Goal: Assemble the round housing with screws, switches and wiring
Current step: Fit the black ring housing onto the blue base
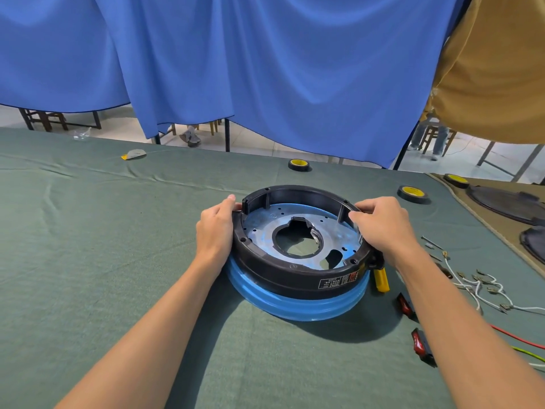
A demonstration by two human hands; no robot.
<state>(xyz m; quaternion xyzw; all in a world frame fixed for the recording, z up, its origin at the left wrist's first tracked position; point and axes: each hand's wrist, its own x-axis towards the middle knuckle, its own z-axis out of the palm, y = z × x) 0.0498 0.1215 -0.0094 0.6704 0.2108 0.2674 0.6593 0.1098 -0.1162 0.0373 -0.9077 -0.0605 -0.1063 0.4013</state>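
Overhead, a blue curtain (265, 69) hangs behind the surface (88, 261), with a tan cloth (495, 69) at the far right. The surface is covered in green fabric and carries all parts.

The housing (295, 278), a black ring on a blue base (295, 309) with a perforated metal plate (259, 231) inside, sits at the centre of the surface.

The left hand (215, 228) grips the housing's left wall, thumb on the rim, fingers curled round the outside. The right hand (383, 225) curls over the right rim, thumb and forefinger pinching its edge.

Dark covers (507, 205) lie at the far right edge. White wires (477, 287) lie right of the housing. The right forearm crosses in front of them.

A tape roll (298, 164) lies behind the housing, well apart. A second roll (412, 193) and a third roll (456, 180) lie to the far right.

Two red switches, a far switch (404, 305) and a near switch (421, 345), are each partly hidden by the right forearm. A screwdriver (381, 280) with a yellow handle lies just beside the housing, its upper part hidden under the right wrist. Screws (430, 243) lie beyond the wires.
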